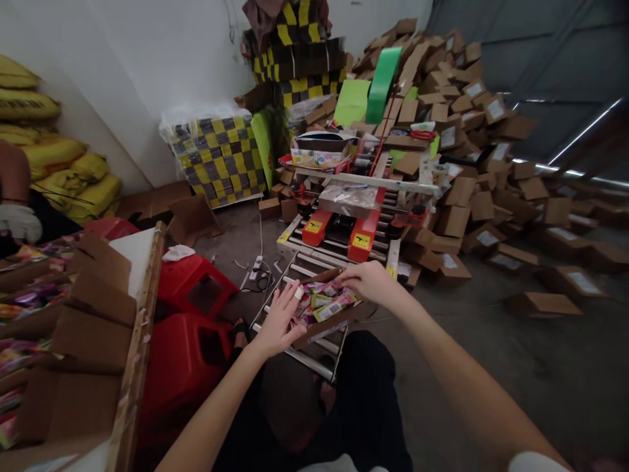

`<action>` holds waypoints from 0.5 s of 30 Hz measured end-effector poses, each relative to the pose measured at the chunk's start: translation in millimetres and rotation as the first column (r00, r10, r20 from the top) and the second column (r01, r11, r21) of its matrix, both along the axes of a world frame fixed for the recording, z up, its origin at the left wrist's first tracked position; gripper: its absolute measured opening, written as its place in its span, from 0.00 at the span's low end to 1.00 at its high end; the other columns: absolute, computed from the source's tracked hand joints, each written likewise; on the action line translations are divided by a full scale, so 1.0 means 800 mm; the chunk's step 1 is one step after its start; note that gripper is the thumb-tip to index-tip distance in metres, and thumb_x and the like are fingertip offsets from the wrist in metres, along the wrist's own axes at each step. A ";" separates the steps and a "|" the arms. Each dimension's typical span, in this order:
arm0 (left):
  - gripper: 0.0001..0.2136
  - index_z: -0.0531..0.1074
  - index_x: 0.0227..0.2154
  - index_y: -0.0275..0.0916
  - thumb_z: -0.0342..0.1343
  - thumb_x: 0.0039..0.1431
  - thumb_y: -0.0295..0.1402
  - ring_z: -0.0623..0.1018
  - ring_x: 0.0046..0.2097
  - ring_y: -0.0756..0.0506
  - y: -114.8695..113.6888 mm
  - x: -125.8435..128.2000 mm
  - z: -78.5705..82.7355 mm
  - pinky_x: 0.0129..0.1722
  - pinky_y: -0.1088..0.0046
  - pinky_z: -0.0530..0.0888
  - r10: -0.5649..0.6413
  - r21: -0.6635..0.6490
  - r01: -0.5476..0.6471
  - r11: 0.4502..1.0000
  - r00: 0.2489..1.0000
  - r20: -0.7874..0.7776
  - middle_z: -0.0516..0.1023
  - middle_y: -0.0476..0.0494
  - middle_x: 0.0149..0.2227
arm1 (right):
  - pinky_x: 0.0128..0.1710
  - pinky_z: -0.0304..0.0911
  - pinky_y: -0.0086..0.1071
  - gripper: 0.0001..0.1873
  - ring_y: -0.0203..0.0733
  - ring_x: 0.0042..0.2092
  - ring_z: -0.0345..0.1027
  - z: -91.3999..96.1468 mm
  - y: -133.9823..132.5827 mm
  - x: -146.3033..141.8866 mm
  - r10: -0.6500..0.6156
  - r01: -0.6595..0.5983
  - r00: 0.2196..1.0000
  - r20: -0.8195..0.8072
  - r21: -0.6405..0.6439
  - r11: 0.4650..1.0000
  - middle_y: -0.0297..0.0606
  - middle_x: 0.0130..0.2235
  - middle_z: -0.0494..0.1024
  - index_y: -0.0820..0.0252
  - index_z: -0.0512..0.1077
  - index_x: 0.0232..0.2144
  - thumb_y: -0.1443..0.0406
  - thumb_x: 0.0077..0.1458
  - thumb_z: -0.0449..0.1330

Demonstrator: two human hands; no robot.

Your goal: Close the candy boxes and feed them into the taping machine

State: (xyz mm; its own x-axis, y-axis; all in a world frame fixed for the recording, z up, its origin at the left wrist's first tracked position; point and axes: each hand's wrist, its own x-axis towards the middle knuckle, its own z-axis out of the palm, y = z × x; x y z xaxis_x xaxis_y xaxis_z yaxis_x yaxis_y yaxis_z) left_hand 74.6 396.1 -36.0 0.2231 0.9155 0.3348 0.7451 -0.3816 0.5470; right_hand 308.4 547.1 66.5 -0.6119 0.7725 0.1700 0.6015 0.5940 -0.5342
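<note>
An open cardboard box full of colourful packets rests on the metal roller conveyor in front of me. My left hand lies on the box's near left edge with fingers spread; one finger has white tape on it. My right hand reaches over the far right side of the box, fingers curled onto its flap. Beyond the box stands a carton-sealing machine with red and orange guards.
A big heap of sealed cardboard boxes fills the right back. Red plastic stools stand to my left, beside a table with open boxes. Another person's gloved hand shows at the far left. Yellow sacks and checkered cartons line the wall.
</note>
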 end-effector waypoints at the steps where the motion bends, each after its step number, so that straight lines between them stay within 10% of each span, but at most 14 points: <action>1: 0.36 0.36 0.65 0.43 0.34 0.60 0.56 0.40 0.68 0.38 0.000 0.000 0.003 0.63 0.47 0.41 -0.009 -0.024 0.008 1.000 1.000 -0.015 0.41 0.35 0.68 | 0.45 0.65 0.40 0.10 0.48 0.43 0.71 0.000 0.004 0.001 -0.116 0.109 0.990 0.079 0.089 0.990 0.44 0.40 0.79 0.58 0.78 0.33 0.69 0.52 0.56; 4: 0.36 0.38 0.65 0.41 0.32 0.59 0.57 0.38 0.68 0.38 0.007 0.007 0.011 0.63 0.48 0.40 -0.083 -0.125 0.074 0.989 0.995 -0.063 0.39 0.36 0.68 | 0.51 0.59 0.53 0.24 0.64 0.57 0.58 -0.019 0.004 0.013 -0.450 0.405 0.888 0.094 0.306 0.862 0.62 0.56 0.65 0.70 0.69 0.51 0.66 0.52 0.59; 10: 0.37 0.37 0.65 0.38 0.35 0.60 0.56 0.34 0.67 0.40 0.044 0.028 0.021 0.64 0.50 0.37 -0.320 -0.450 0.239 0.860 0.941 -0.113 0.34 0.41 0.68 | 0.54 0.59 0.44 0.20 0.46 0.53 0.66 -0.076 -0.071 -0.009 0.039 -0.044 0.962 0.269 0.016 0.999 0.43 0.54 0.71 0.56 0.69 0.52 0.58 0.60 0.51; 15: 0.30 0.47 0.64 0.39 0.42 0.63 0.46 0.44 0.67 0.41 0.066 0.027 0.015 0.65 0.56 0.43 -0.256 -0.517 0.237 0.822 0.966 0.037 0.44 0.42 0.67 | 0.48 0.60 0.43 0.19 0.48 0.46 0.70 -0.095 -0.068 -0.045 -0.073 0.061 0.939 0.337 0.048 0.997 0.44 0.43 0.77 0.58 0.69 0.50 0.58 0.61 0.49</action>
